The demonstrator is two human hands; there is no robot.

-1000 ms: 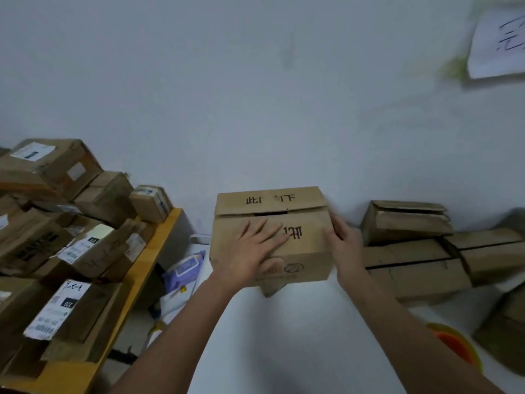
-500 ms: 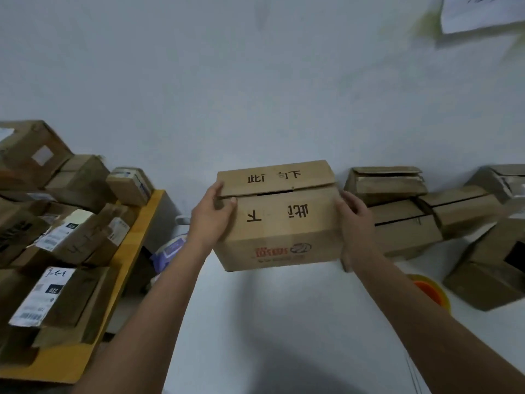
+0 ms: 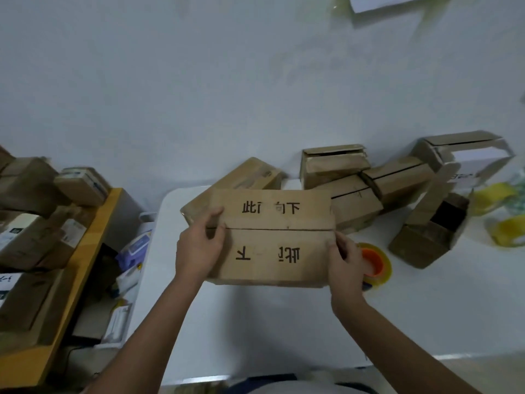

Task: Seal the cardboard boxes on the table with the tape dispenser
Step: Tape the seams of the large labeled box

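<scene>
Gripped at both ends by the left hand (image 3: pixel 199 251) and right hand (image 3: pixel 345 261), the cardboard box (image 3: pixel 272 237) is held flaps-closed over the white table (image 3: pixel 255 322), tape roll (image 3: pixel 376 263) right beside it.

Dim, even indoor light with soft detail throughout.
You see a cool, flat cast on the wall (image 3: pixel 199 81) and no glare; soft shadows fall on the white table (image 3: pixel 255 322) beneath the held box (image 3: pixel 272 237) and forearms. Wide-angle distortion bends the scene at both edges, where the left shelf (image 3: pixel 85 251) and far-right objects blur.
</scene>
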